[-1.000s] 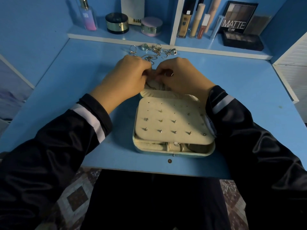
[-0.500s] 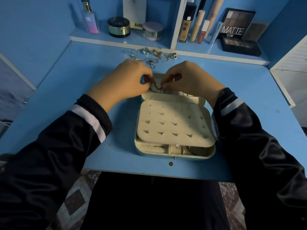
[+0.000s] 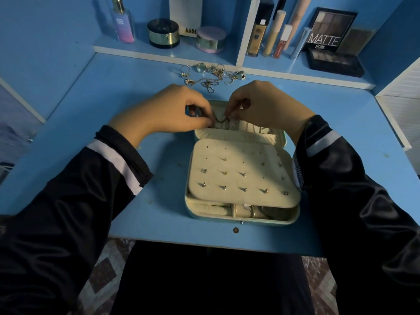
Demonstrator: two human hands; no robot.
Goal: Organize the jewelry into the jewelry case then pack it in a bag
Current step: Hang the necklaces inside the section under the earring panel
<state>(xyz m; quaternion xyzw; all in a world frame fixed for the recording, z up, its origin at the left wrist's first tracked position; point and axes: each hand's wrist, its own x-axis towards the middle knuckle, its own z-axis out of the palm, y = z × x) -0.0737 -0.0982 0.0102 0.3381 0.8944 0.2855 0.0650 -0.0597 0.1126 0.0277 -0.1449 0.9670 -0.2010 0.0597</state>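
An open pale green jewelry case (image 3: 241, 220) lies on the blue desk. Its cream earring panel (image 3: 241, 176) holds several studs. Over the case's far section, my left hand (image 3: 163, 112) and my right hand (image 3: 263, 103) each pinch one end of a thin chain necklace (image 3: 221, 120), which sags between them onto the cream lining. More chains hang in that far section under my right hand. A loose pile of rings and chains (image 3: 211, 75) lies on the desk just behind my hands.
A raised shelf (image 3: 159, 54) at the back carries a perfume bottle (image 3: 122, 23), two round jars, makeup tubes and an eyeshadow palette (image 3: 329, 28). A white slatted panel (image 3: 404, 105) stands at the right. A small round knob (image 3: 235, 230) sits near the desk's front edge.
My hands have drawn apart a little over the case's far section, and the chain now shows stretched between their fingertips. The view has dropped slightly toward the case.
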